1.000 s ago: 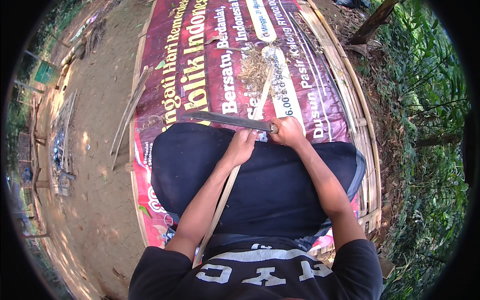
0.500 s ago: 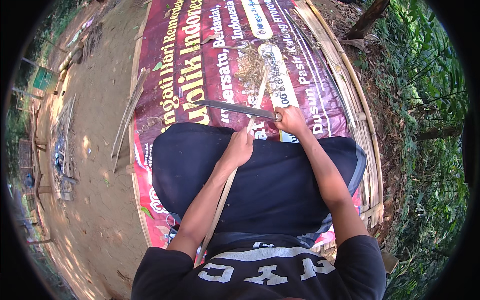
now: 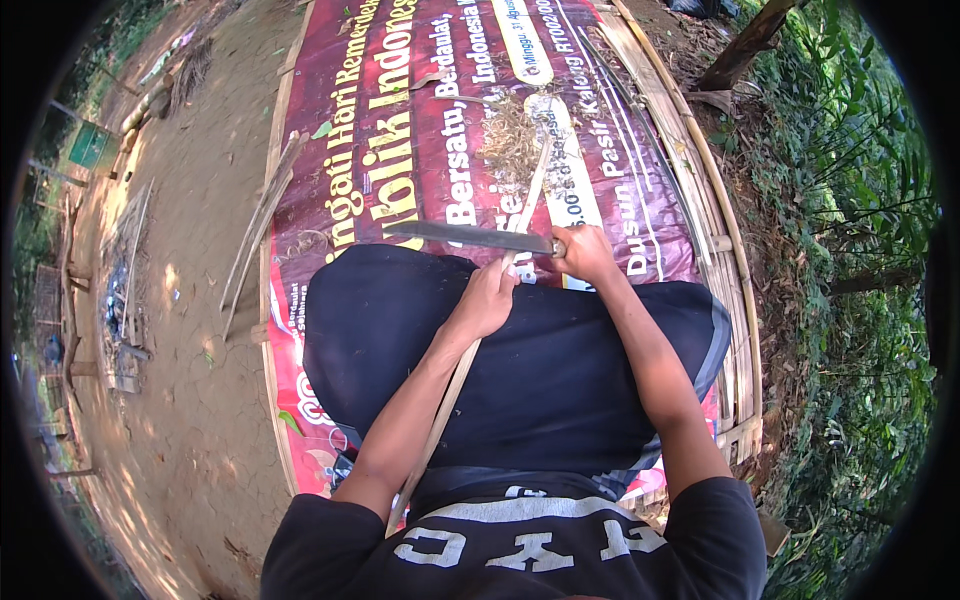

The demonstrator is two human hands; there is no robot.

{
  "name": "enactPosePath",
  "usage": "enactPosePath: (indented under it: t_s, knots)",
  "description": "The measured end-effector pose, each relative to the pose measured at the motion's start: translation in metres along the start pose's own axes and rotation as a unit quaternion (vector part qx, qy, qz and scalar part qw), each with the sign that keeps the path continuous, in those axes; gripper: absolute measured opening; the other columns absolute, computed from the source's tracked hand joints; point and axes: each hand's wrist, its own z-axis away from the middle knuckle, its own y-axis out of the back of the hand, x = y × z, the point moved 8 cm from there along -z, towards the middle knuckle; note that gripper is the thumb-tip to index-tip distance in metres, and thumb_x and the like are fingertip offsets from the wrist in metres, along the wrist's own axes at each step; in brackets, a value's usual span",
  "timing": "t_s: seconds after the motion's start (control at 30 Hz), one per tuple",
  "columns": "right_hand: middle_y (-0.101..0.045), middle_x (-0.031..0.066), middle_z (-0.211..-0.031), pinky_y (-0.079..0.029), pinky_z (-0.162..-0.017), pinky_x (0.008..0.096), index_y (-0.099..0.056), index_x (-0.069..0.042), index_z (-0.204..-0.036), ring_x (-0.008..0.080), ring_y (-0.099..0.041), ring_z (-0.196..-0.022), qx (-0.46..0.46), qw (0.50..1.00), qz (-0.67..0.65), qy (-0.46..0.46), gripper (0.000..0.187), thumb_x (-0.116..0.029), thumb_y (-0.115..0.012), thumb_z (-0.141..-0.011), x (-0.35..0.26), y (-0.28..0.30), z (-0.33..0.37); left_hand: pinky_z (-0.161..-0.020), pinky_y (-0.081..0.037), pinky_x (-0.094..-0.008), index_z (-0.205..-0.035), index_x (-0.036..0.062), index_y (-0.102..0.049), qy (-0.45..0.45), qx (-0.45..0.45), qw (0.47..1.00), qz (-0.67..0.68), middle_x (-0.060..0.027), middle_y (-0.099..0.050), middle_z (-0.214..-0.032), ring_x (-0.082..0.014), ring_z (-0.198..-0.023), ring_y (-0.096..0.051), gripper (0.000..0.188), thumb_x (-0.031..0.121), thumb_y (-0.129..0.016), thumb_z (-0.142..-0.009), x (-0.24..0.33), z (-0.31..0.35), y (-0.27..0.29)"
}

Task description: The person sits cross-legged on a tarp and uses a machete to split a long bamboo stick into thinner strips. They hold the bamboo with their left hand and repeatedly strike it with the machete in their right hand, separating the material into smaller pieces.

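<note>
My left hand is closed round a long pale wooden strip, which slants from beside my waist up across my lap to the far side. In my right hand is the handle of a machete, its long dark blade pointing left. The blade lies across the strip just beyond my left fingers. Past the strip's far end a heap of thin shavings rests on a red printed banner. Dark cloth covers my folded legs beneath both hands.
The banner covers a bamboo platform edged with poles. Split sticks lie along its left edge, and dark strips along its right. Bare soil stretches to the left; green plants and a tree stump stand right.
The machete has slid slightly nearer to my left hand along the strip, and my right hand has moved a little closer to me. The strip's far end has shifted slightly right.
</note>
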Motion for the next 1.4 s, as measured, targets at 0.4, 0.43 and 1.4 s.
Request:
enactPosePath:
  t_s: [0.4,0.43,1.4]
  knots:
    - [-0.066,0.0160,-0.064,-0.054,-0.058,0.0487,-0.065,-0.009,-0.081,0.0369,-0.067,-0.061,0.005,1.000,0.005,-0.002,0.013,-0.021,-0.062,-0.080,0.012,-0.002,0.002,-0.083,-0.047,-0.0507,-0.102,-0.0069,-0.059,0.008,-0.005,1.000,-0.019,-0.0267,-0.066,-0.091,-0.0447,-0.091,-0.064,0.029,0.017,-0.042,-0.104,-0.024,-0.001,-0.010]
    - [-0.066,0.0165,-0.064,-0.054,-0.059,0.0491,-0.065,-0.008,-0.082,0.0374,-0.067,-0.062,0.005,0.998,0.027,-0.055,0.015,-0.022,-0.062,-0.081,0.029,0.000,-0.005,-0.084,-0.047,-0.0506,-0.102,-0.0066,-0.059,0.033,-0.023,0.999,-0.028,-0.0263,-0.066,-0.092,-0.0442,-0.092,-0.064,0.030,0.017,-0.042,-0.104,-0.026,-0.005,-0.010]
    - [-0.065,0.0173,-0.063,-0.055,-0.059,0.0498,-0.066,-0.007,-0.087,0.0367,-0.069,-0.063,-0.023,0.997,0.069,0.005,0.019,-0.024,-0.065,-0.079,0.024,-0.011,0.007,-0.043,-0.032,-0.0239,-0.103,0.0052,-0.051,0.062,-0.081,0.985,0.139,0.0057,-0.037,-0.067,-0.0042,-0.051,-0.036,0.022,0.024,-0.040,-0.109,-0.052,0.000,-0.032]
